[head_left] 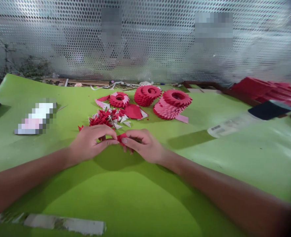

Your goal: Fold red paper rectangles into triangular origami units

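Between my two hands is a small red piece of paper [121, 136], pinched from both sides above the green tabletop. My left hand [92, 142] closes thumb and forefinger on its left edge; my right hand [145, 144] grips its right part, partly covering it. Just beyond my left hand lies a heap of folded red and white paper triangles [102, 118]. Behind the hands are a flat red paper stack [133, 111], a low red and pink folded-paper ring [119, 99], a taller red ring stack [147, 95] and a pink and red ring stack [170, 105].
A clear bottle with a dark cap [234, 123] lies on its side at right. Red paper stacks [256, 89] fill the far right. A blurred-out flat object [37, 118] rests at left. A whitish strip [64, 223] lies along the near edge, and a perforated metal panel [147, 59] stands behind.
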Tool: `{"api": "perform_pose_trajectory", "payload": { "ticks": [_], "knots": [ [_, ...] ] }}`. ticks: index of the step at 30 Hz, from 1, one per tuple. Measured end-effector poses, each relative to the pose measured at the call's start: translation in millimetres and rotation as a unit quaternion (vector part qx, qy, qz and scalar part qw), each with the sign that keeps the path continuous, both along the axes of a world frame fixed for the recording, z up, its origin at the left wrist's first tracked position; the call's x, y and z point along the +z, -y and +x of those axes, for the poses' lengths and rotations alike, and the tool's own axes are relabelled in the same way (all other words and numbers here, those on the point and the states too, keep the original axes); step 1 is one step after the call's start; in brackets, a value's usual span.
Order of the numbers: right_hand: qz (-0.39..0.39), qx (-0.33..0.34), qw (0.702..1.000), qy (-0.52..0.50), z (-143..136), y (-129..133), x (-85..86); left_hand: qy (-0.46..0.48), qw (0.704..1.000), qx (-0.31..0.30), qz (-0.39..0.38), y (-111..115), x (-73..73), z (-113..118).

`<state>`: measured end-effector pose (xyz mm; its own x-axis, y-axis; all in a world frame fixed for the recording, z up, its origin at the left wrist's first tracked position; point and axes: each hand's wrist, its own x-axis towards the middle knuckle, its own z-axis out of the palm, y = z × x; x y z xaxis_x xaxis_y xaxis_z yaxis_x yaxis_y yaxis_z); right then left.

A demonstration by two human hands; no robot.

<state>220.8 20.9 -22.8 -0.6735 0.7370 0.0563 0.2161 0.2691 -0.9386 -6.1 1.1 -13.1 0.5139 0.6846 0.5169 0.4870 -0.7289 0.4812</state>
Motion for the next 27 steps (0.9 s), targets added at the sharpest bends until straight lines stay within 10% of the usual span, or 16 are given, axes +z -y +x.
{"api": "perform_pose_trajectory", "payload": {
  "ticks": [10,17,23,27],
  "knots": [
    [0.076,-0.019,0.996,0.034,-3,4,5.5,0.117,0.973,0.042,-0.195,2,4.2,5],
    [0.103,-0.038,0.992,0.06,-3,7,8.0,0.089,0.975,0.032,-0.199,-5,11.3,-5],
    [0.097,-0.03,0.991,0.087,-1,7,8.1,0.103,0.952,0.252,-0.138,-42,68.1,-77],
    [0.092,-0.017,0.992,0.087,-1,8,9.5,0.039,0.882,0.455,-0.117,-67,74.5,-157]
  ]
}}
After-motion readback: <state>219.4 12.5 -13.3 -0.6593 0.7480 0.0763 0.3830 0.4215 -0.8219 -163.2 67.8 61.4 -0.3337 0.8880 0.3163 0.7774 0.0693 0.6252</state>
